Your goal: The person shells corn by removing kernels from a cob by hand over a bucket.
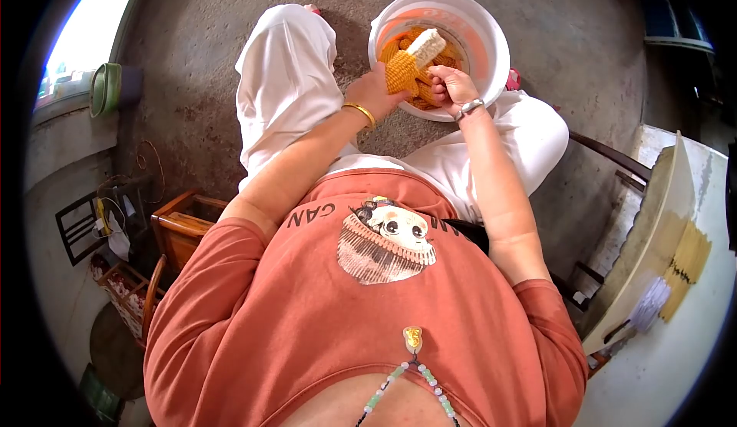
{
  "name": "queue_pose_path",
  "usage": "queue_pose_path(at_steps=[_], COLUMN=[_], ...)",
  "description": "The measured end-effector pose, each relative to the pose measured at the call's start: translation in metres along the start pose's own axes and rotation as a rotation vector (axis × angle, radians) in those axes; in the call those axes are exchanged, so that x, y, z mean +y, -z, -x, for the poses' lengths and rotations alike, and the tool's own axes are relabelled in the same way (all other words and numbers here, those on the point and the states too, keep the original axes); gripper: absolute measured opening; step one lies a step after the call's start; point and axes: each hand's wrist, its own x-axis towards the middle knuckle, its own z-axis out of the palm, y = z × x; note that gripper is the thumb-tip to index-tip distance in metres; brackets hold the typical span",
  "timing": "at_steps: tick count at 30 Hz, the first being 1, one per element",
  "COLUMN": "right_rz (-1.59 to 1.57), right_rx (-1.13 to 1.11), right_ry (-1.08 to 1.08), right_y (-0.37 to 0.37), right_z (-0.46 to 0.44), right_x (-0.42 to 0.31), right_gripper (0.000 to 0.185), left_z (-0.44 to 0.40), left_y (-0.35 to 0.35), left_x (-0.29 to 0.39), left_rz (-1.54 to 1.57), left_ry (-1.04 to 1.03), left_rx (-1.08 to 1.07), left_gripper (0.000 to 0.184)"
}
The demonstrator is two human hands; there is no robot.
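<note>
Smooth plastic bucket (492, 47), bumpy corncob (400, 72)

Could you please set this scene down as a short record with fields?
Left hand: grips a partly stripped corn ear; hand wears a gold bracelet at the wrist
Right hand: fingers curled close beside the ear; hand has a silvery wristband; exact contact unclear
Corn ear: yellow kernels on the lower part, bare white cob above
Container: white bucket, in front of the person
Contents: more yellow corn
Floor: grey-brown, stained
</note>
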Motion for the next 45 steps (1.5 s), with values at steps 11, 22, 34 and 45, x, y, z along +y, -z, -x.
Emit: queue_pose_path(at_steps=[11, 22, 34, 45], right_rz=[0.356, 0.359, 0.277, 0.295], right_rx=[0.055, -0.078, 0.014, -0.095], right_ry=[0.198, 0.138, 0.110, 0.175], right_y=[-0.013, -0.010, -0.018, -0.015], right_z=[0.003, -0.002, 0.000, -0.006], right_x=[0.006, 0.008, 0.012, 0.015], right_gripper=[0.041, 0.046, 0.025, 0.046], left_z=[0.000, 0.002, 0.001, -0.001], left_y=[0.000, -0.006, -0.004, -0.010], left_x=[-0.005, -0.007, -0.008, -0.012], left_rz=[0.098, 0.115, 0.132, 0.187], left_ry=[0.070, 0.009, 0.007, 0.010], left_rx=[-0.056, -0.032, -0.069, -0.038], left_gripper=[0.064, 0.061, 0.062, 0.062])
